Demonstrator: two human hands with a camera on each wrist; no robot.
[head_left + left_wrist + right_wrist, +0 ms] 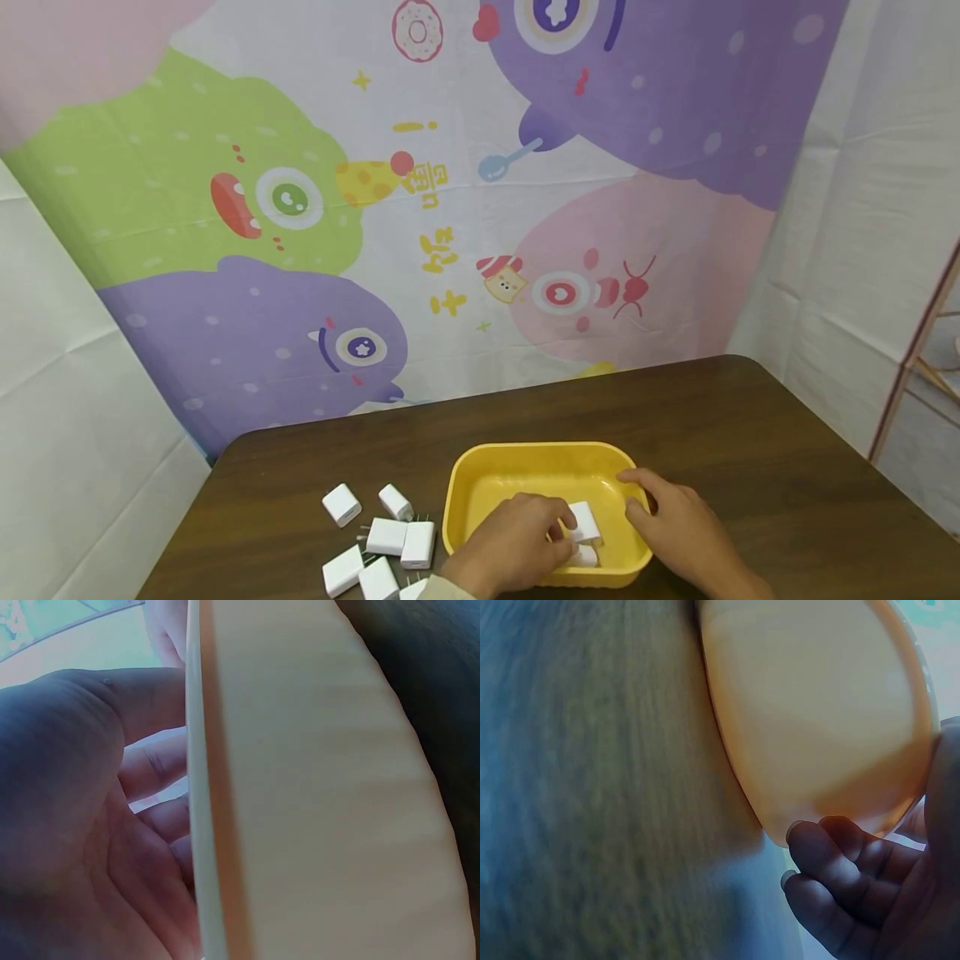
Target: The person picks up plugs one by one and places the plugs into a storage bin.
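Observation:
A yellow bin (540, 454) stands on the table with two white chargers inside, one (585, 522) above the other (584, 556). The left hand (517, 537) reaches over the bin's near left side, curled thumb and finger at the edge of the upper charger; in the left wrist view the bin's wall (322, 780) hides the fingertips of this hand (97, 787). At the bin's right side, the right hand (686, 529) grips the rim with thumb inside. The right wrist view shows curled fingers (832, 877) against the bin's outer wall (817, 712).
Several white plug chargers (387, 536) lie in a loose group on the dark wooden table (697, 425), left of the bin. Behind the table hangs a cartoon-printed cloth (450, 350), with white cloth (825, 275) at the sides.

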